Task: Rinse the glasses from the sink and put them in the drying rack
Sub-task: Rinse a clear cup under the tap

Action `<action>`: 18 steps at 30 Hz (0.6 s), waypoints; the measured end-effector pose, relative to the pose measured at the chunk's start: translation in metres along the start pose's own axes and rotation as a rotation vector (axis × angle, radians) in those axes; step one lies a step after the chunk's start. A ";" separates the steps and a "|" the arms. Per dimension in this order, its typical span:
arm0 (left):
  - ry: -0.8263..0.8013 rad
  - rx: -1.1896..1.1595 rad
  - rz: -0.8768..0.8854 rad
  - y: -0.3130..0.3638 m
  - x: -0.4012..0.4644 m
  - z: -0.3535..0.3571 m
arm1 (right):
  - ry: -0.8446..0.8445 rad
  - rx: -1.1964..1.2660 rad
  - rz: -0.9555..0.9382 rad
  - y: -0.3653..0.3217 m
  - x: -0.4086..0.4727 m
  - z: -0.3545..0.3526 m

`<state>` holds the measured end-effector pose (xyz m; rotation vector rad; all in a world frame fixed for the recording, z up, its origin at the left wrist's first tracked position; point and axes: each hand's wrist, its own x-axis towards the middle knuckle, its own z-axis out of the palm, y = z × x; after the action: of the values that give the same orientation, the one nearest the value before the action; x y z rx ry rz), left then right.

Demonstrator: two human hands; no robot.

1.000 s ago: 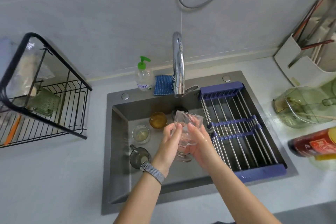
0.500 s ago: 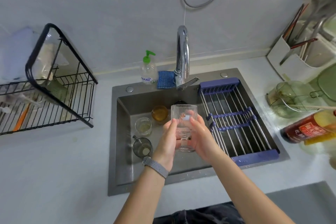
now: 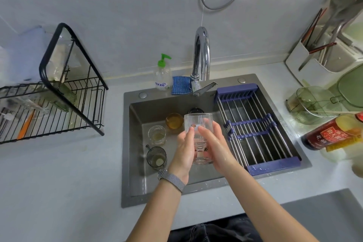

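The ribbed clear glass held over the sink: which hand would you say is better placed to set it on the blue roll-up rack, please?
Probably the right hand: it grips the ribbed clear glass on the side nearest the blue roll-up rack.

One head-worn wide-angle view looks steeply down and forward, close over the sink (image 3: 137,163), toward the wall behind it.

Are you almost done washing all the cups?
Not yet. Both hands, left hand and right hand, hold one ribbed glass upright over the sink. No water shows running from the tap. Three more wait in the basin: an amber glass, a small clear glass and a dark mug. The roll-up rack over the sink holds no glasses, so most is left.
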<state>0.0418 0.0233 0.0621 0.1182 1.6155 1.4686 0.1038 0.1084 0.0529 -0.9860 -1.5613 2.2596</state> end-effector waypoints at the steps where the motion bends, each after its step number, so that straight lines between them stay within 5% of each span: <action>1: -0.001 0.005 -0.006 0.000 0.000 0.000 | 0.009 -0.011 -0.005 0.001 0.000 0.000; 14: -0.082 0.011 -0.065 -0.002 -0.007 -0.013 | -0.102 -0.149 0.154 -0.015 0.002 -0.007; 18: -0.061 0.209 -0.059 0.002 -0.009 -0.044 | -0.187 -0.454 0.204 -0.042 0.020 -0.018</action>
<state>0.0175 -0.0140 0.0625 0.2294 1.7052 1.2378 0.0923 0.1500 0.0784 -1.1096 -2.2147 2.2262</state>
